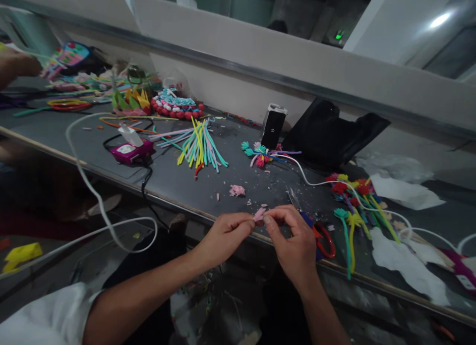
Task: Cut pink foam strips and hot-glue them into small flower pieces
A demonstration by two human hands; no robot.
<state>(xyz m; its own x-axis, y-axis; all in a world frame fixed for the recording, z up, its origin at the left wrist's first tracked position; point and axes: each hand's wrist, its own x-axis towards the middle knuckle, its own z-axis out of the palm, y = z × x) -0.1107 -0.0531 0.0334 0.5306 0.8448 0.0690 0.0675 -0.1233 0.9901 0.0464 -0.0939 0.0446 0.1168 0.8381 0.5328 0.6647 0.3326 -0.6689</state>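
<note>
Over the table's front edge, a small fuzzy pink piece, which looks like pipe cleaner, sits between my fingertips. My left hand pinches it from the left with thumb and forefinger. My right hand closes thumb and fingers on its right end. Just beyond lies a small heap of pink clippings with loose bits around it. Red-handled scissors lie beside my right hand, which partly hides them. Farther back are a fanned bundle of yellow, teal and pink pipe cleaners and several fuzzy flower heads.
A purple power strip with a white plug stands left, its cables looping over the edge. A phone leans upright near a black bag. Right are pipe-cleaner flowers and white paper. Another person's hand shows far left.
</note>
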